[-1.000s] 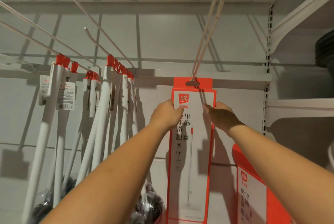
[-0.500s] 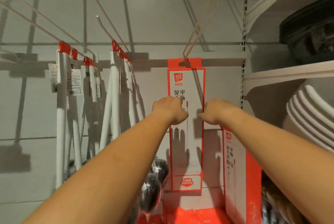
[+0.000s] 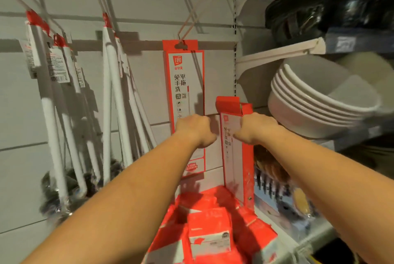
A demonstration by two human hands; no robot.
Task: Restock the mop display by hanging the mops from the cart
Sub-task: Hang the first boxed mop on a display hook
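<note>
A red and white mop box (image 3: 183,84) hangs from a long peg hook (image 3: 193,13) on the back panel. A second mop box (image 3: 233,157) stands upright just to its right. My left hand (image 3: 195,130) is curled in front of the hanging box's lower half; its fingers are hidden, so a grip cannot be made out. My right hand (image 3: 254,128) grips the standing box near its top, thumb across the white face. Several more red boxes (image 3: 210,236) lie in a heap below my arms.
White-handled mops with red caps (image 3: 115,97) hang in rows on pegs to the left, their dark heads low down. On the right, shelves hold stacked white basins (image 3: 319,104) and dark basins (image 3: 315,10). A perforated upright (image 3: 235,35) divides the two bays.
Both hands have dropped from the hanging box's upper part to its lower half. The right hand has shifted onto the standing box. The view has tilted down, showing the heap of red boxes.
</note>
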